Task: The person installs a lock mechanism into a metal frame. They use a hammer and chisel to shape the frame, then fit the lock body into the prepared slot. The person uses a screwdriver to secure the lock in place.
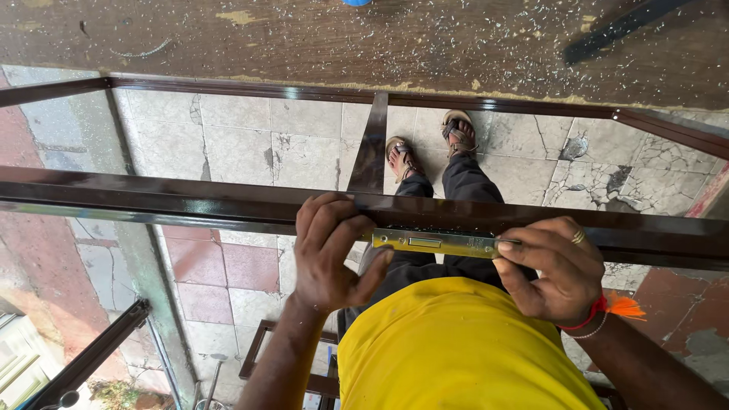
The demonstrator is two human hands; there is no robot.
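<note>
A brass-coloured lock faceplate (434, 243) lies along the near edge of a dark brown metal frame bar (152, 199). My left hand (330, 250) wraps over the bar, its thumb pressing the plate's left end. My right hand (553, 267) pinches the plate's right end; it wears a ring and a red thread at the wrist. Both hands hold the plate against the bar.
The frame's far rail (250, 89) and a cross strut (370, 144) lie over a cracked tiled floor (243, 144). A wooden board with metal shavings (380, 38) runs along the top. My sandalled feet (429, 144) stand below. More frame pieces (91, 357) lean at lower left.
</note>
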